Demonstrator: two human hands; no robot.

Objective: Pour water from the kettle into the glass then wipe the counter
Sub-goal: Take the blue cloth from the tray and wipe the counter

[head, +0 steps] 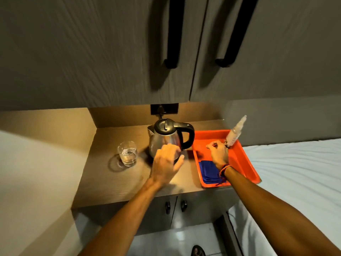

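Observation:
A steel kettle [166, 137] with a black lid and handle stands upright at the back of the wooden counter [129, 182]. To its left stands a clear glass [127, 153] partly filled with water. My left hand [166, 163] rests against the kettle's lower front, fingers spread, holding nothing. My right hand [218, 153] is over the orange tray [245, 163], closed around the base of a tilted white spray bottle [236, 132]. A folded blue cloth [209, 171] lies in the tray's near end, partly hidden by my right wrist.
Grey cupboard doors with black handles [173, 34] hang low over the counter. A wall socket [164, 109] sits behind the kettle. A bed with a white sheet [295, 172] adjoins the counter's right side. A white wall [36, 172] bounds the left.

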